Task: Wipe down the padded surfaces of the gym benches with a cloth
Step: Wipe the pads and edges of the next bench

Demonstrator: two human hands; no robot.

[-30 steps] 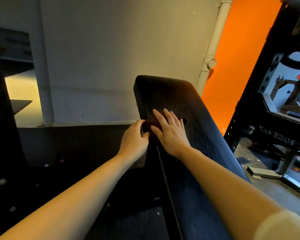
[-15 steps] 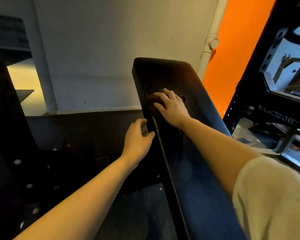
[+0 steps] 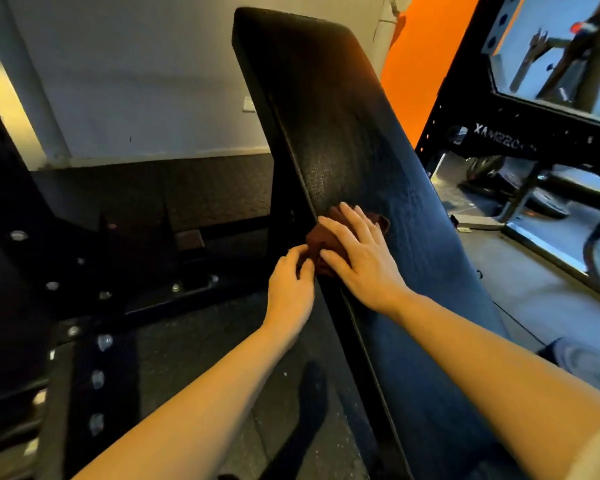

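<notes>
Pressing down mid-pad, the right hand (image 3: 364, 258) lies flat with its fingers (image 3: 352, 218) spread wide over a crumpled dark reddish-brown cloth (image 3: 321, 242), which sits on the left side of the long black padded vinyl bench pad (image 3: 343, 126) and spills a little over its edge. Beside it, the left hand (image 3: 291, 289) comes in at that edge, fingers curled and pinching the hanging part of the cloth, as best I can judge; the exact grip is partly hidden.

How far along? Hard to call. A faint sheen above the cloth could be damp from wiping, or only light off the vinyl. My read: this pad is in the middle of its wipe, with the far top end and the near lower stretch both to be checked, and any other benches to come.

The pad is tilted up, textured, dark, running away toward a pale grey wall (image 3: 146, 74). An orange wall panel (image 3: 426, 60) glows at right, next to a black steel rack frame (image 3: 492, 140) with lettering. Dark rubber flooring (image 3: 194, 344) lies below at left.
</notes>
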